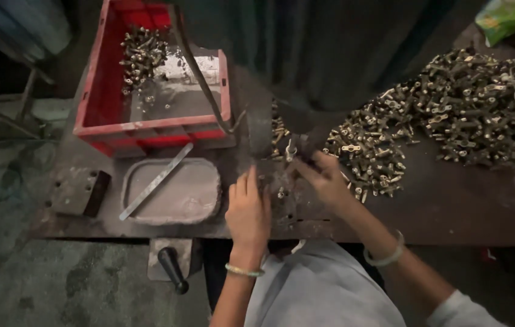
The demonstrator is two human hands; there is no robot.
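Right hand (324,178) pinching a small brass fitting (291,151) at the press; left hand (248,209) flat on the counter (451,206), fingers together. Few done in the red crate (97,97); big pile (451,115) left.

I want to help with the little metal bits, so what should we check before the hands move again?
1. Right hand fingers pinch a small brass fitting: ok.
2. Left hand flat on the dark metal workbench: ok.
3. Big heap of brass fittings close to the right hand: ok.
4. Red plastic crate has room: ok.
5. Fitting seated properly: cannot tell.
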